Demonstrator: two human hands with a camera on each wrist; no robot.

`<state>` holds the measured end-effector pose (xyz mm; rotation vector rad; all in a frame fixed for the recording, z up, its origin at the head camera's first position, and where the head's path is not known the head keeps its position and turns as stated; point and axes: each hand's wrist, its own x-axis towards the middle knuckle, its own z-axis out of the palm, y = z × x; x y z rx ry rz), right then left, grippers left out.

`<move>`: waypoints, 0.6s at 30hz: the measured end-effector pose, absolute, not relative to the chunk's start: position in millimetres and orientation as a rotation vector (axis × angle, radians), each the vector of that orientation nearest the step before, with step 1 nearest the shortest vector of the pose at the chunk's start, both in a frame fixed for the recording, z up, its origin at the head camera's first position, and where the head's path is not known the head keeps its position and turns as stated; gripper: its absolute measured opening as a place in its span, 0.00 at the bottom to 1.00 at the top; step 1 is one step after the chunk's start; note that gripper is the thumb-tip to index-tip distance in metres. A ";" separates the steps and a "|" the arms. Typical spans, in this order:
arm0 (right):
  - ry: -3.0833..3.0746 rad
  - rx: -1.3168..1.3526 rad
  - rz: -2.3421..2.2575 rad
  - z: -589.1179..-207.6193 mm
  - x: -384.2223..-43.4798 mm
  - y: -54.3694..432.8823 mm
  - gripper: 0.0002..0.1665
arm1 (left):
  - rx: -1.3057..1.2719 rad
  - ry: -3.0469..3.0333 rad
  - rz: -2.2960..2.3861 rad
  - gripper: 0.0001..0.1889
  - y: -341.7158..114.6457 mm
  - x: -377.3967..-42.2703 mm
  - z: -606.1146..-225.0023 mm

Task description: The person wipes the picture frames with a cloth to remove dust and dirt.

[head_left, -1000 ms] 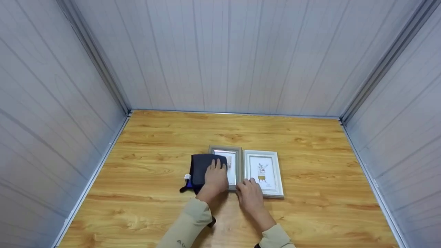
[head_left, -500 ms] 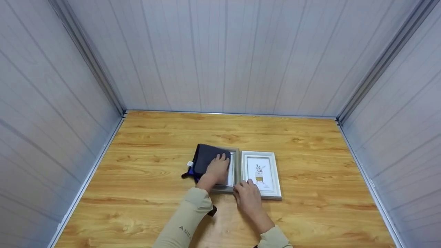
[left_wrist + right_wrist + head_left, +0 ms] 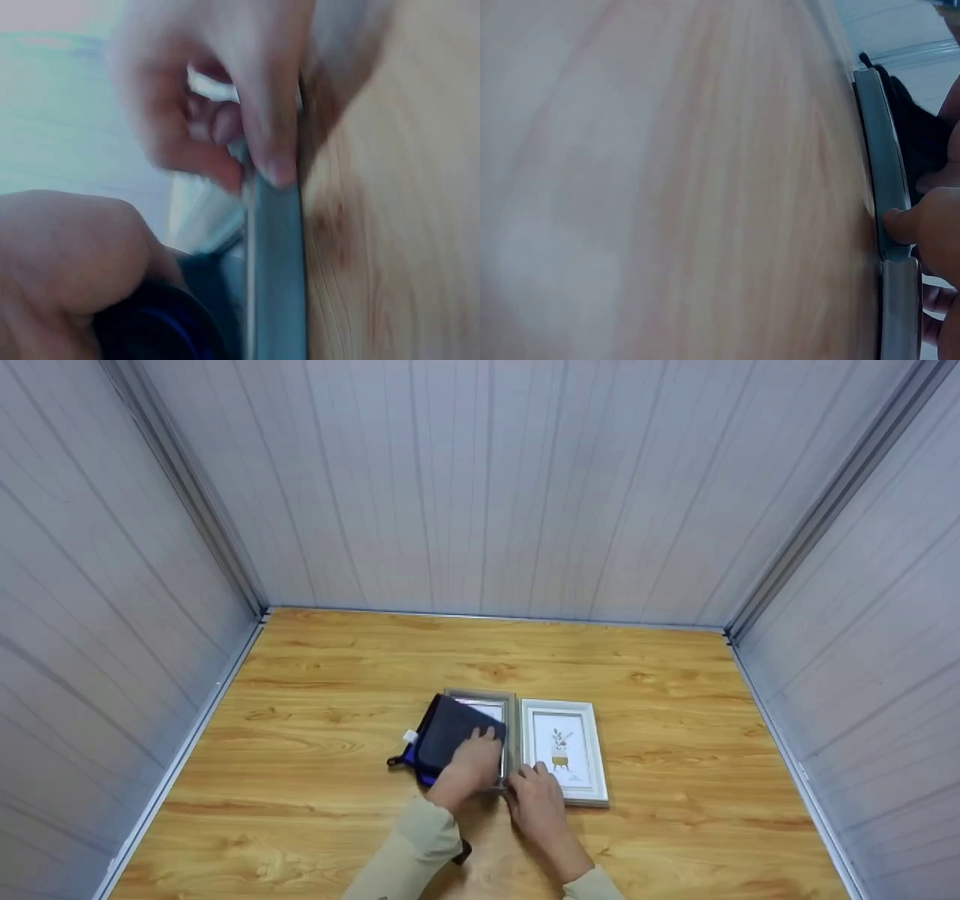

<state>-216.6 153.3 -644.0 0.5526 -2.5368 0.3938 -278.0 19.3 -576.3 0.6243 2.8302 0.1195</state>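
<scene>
My left hand (image 3: 472, 759) rests over a folded dark cloth (image 3: 448, 727) and holds it against the grey picture frame (image 3: 512, 727). The cloth has a blue underside, a white tag and a small dark loop, and hides much of the frame's left side. In the left wrist view, my left hand (image 3: 67, 255) is curled round the dark, blue-edged cloth. My right hand (image 3: 538, 802) is at the frame's near right corner. Its thumb and fingers pinch the frame's edge (image 3: 277, 262), though blur softens this view.
A white picture frame (image 3: 599, 765) with a potted-plant print lies close along the grey frame's right side. Both lie on a wood-grain tabletop (image 3: 315, 720). Pale panel walls (image 3: 450, 510) stand at the back and both sides.
The cloth has turned clockwise and shifted right over the grey frame along with my left hand, after first moving farther away, then back nearer. My right hand stays at the corner.
</scene>
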 end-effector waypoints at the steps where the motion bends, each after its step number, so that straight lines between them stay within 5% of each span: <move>1: -2.545 0.541 0.390 -645.1 -215.1 151.7 0.10 | 0.616 2.822 0.112 0.24 18.4 -272.4 -575.2; 6: -2.570 0.503 0.389 -646.0 -211.7 149.8 0.10 | 0.565 2.822 0.057 0.21 22.1 -266.9 -571.0; 12: -2.555 0.545 0.404 -646.0 -212.0 150.0 0.11 | 0.481 2.867 -0.163 0.27 30.3 -294.9 -579.6; 18: -2.538 0.558 0.398 -644.7 -213.6 151.4 0.09 | 0.458 3.001 -0.220 0.19 35.3 -314.5 -590.0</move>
